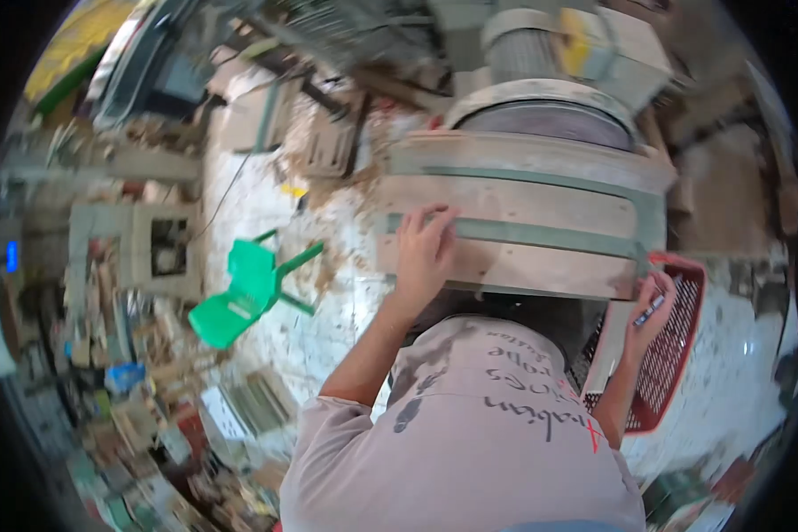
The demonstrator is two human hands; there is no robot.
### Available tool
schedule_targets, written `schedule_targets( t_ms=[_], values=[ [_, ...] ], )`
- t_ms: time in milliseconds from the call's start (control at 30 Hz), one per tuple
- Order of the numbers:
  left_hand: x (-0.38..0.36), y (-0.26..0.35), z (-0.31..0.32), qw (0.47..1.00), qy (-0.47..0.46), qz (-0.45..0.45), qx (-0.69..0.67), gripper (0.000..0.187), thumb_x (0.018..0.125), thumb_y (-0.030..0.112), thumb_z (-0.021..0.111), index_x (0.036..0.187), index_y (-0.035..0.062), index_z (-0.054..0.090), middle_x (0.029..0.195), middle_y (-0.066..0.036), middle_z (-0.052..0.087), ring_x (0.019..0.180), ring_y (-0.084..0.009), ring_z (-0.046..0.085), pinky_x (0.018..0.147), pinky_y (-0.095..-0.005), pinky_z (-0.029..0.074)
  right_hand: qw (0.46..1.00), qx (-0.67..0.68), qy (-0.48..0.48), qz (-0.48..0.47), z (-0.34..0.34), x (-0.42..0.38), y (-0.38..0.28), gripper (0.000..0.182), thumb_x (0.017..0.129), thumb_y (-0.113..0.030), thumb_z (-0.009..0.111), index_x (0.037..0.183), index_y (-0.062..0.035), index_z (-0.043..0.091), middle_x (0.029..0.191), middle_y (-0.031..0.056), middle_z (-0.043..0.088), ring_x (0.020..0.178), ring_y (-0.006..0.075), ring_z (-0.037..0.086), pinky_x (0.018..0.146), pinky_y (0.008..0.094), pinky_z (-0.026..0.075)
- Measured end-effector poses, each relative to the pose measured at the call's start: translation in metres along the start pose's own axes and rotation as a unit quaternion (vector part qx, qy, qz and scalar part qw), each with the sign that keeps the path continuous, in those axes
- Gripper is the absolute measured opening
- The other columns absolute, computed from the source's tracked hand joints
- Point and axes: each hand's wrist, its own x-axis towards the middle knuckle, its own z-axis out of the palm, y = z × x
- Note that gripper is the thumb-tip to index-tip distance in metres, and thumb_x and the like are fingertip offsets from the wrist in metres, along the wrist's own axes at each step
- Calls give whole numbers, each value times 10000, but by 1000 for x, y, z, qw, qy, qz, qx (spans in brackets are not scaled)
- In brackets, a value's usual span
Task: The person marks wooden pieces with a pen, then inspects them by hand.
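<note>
A flat tan wooden panel with green strips (541, 266) lies in front of a machine with a round disc (550, 121). My left hand (427, 253) rests on the panel's left part, fingers bent and somewhat apart, holding nothing. At the panel's right end is my right hand (649, 319), closed round a small dark-and-white marker (650, 309). Its fingertips are near the panel's corner. Small dark dots show on the panel.
A red perforated crate (683, 355) stands low at the right, under my right arm. A green plastic chair (248, 288) is on the dusty floor at the left. Wood pieces (248, 403) and clutter lie beyond it. A slotted brown piece (332, 142) is on the floor near the machine.
</note>
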Motion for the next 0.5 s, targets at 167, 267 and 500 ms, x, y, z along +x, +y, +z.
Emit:
schedule_targets(
  t_ms=[167, 267, 500],
  values=[
    [-38, -73, -49, 984, 106, -136, 52, 280, 886, 48, 552, 1153, 50, 636, 1111, -157, 592, 1021, -302, 563, 881, -348, 450, 998, -40, -45, 3, 4, 5, 0, 233, 961, -129, 544, 1144, 14, 521, 987, 96, 611, 860, 161, 598, 789, 287, 486],
    [-57, -81, -59, 962, 6, -271, -34, 266, 909, 73, 529, 1147, 17, 635, 1068, -174, 617, 957, -275, 608, 841, -331, 482, 998, -50, -47, -3, 5, 7, -4, 245, 965, -144, 543, 1151, 14, 523, 999, 91, 610, 859, 154, 592, 792, 284, 478],
    [-61, -70, -46, 963, -16, -259, -77, 260, 903, 95, 539, 1114, -20, 638, 997, -197, 629, 898, -295, 629, 803, -344, 496, 997, -65, -33, -35, 4, 13, 2, 237, 964, -138, 546, 1148, 11, 528, 1003, 86, 599, 873, 160, 580, 819, 283, 472]
  ],
)
